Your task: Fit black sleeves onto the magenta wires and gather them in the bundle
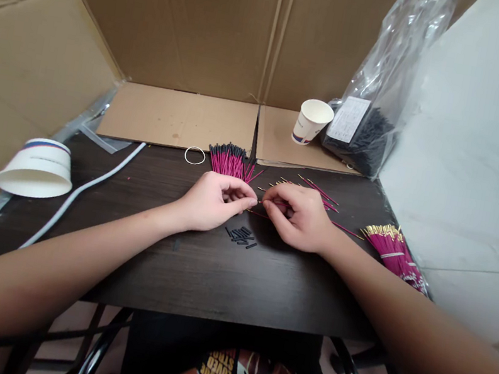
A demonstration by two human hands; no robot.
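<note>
My left hand (220, 202) is closed in a pinch, its fingertips just left of my right hand's; whatever it holds is too small and hidden to name. My right hand (299, 216) pinches a thin magenta wire (281, 204), whose end points to the left hand. Behind the left hand lies a bundle of magenta wires with black-sleeved ends (231, 161). Loose magenta wires with gold tips (322, 191) lie behind and beside the right hand. Below the two hands, a small pile of short black sleeves (241, 235) rests on the dark table (233, 286).
A tied bundle of gold-tipped magenta wires (394, 254) lies at the right edge. Behind stand a paper cup (312, 123) and a clear bag of black sleeves (367, 136). On the left are an upside-down cup (37, 165), a pale cable (86, 188) and a white ring (196, 148).
</note>
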